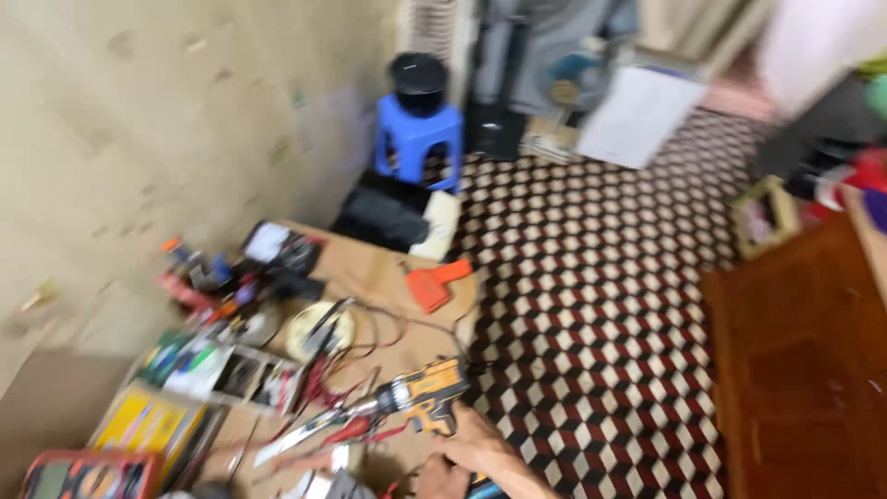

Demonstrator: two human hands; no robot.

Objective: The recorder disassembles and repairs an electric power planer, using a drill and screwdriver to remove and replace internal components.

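Observation:
The picture is motion-blurred. My right hand comes in from the bottom edge and rests at the foot of an orange-and-black cordless drill. The drill lies on a brown cardboard-covered work surface with its chuck pointing left. The hand touches or nearly touches the drill's handle, and the blur hides whether the fingers wrap it. My left hand is out of sight. Red-handled tools and a blade lie just left of the drill.
An orange scraper-like tool, a pale round spool, red wires, small boxes, a yellow pack and a meter crowd the surface. Beyond it are a black bag and a blue stool. Brown wooden furniture stands across the patterned floor tiles.

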